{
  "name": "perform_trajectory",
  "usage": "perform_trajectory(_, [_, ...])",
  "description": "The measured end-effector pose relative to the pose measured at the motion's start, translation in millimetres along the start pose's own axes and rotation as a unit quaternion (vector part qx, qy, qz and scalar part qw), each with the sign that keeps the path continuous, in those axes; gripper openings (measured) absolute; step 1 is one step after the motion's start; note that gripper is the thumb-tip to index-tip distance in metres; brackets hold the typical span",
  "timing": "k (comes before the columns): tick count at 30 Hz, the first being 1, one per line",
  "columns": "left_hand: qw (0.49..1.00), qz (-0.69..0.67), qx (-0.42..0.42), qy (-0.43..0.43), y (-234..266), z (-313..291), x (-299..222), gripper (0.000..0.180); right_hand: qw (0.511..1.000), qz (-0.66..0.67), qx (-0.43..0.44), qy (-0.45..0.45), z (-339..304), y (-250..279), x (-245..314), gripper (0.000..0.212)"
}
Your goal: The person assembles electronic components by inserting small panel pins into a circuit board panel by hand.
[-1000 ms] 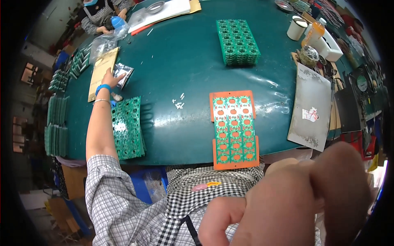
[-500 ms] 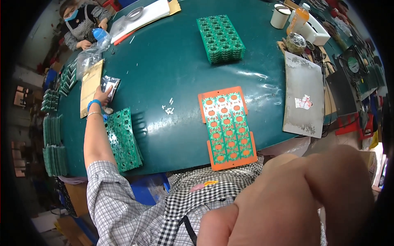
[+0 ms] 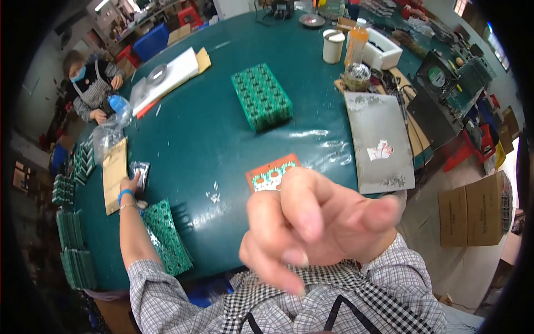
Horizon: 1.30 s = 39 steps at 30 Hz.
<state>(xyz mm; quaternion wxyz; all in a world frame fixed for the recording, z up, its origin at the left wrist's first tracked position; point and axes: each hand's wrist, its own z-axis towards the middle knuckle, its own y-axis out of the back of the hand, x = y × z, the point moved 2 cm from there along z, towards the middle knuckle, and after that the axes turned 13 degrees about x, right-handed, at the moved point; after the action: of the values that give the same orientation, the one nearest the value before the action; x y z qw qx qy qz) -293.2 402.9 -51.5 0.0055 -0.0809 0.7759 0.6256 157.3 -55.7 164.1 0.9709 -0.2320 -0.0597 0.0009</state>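
Step in hand: judged from the pose, the left hand (image 3: 130,182) is reaching for or picking from the silver packet (image 3: 143,176). The packet lies toward the left edge of the desk (image 3: 206,133), beside the tan sheet (image 3: 115,179). The left hand is at the packet; whether its fingers have closed on it cannot be told. The right hand (image 3: 317,222) is raised in front of the camera, fingers loosely bent, thumb apart, with nothing visible in its grasp.

The green panel (image 3: 267,184) lies on the orange fixture (image 3: 271,166) toward the near edge of the desk; the right hand hides most of both.

Next move: a lift of the left hand calls for a secure finger hold, then clearance over the bundle of green boards (image 3: 168,236), which lies under the forearm at the near-left edge. Access to the panel calls for moving the right hand out of the line of sight.

Edges and room: open surface lies between the packet and the board stack (image 3: 261,99), and toward the fixture, interrupted by loose white pieces (image 3: 214,196). On the right, the grey plate (image 3: 381,150) limits travel toward the right edge.
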Motion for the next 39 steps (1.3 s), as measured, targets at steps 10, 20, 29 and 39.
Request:
perform_trajectory(10, [0.877,-0.472,-0.035,0.081,-30,25,42,0.055,0.973,-0.145,-0.154,-0.094,-54,26,33,0.034])
perform_trajectory(20, [0.764,-0.627,-0.018,-0.154,25,-105,-120,0.035,0.78,-0.492,-0.151,-0.357,-61,107,36,0.039])
perform_trajectory(29, [0.495,-0.831,0.182,-0.181,9,-298,-220,0.03,0.441,-0.847,0.027,-0.295,-53,189,-50,0.076])
perform_trajectory(39, [0.673,-0.739,0.016,-0.03,-74,-273,-210,0.071,0.494,-0.776,-0.019,-0.392,-59,243,-36,0.03])
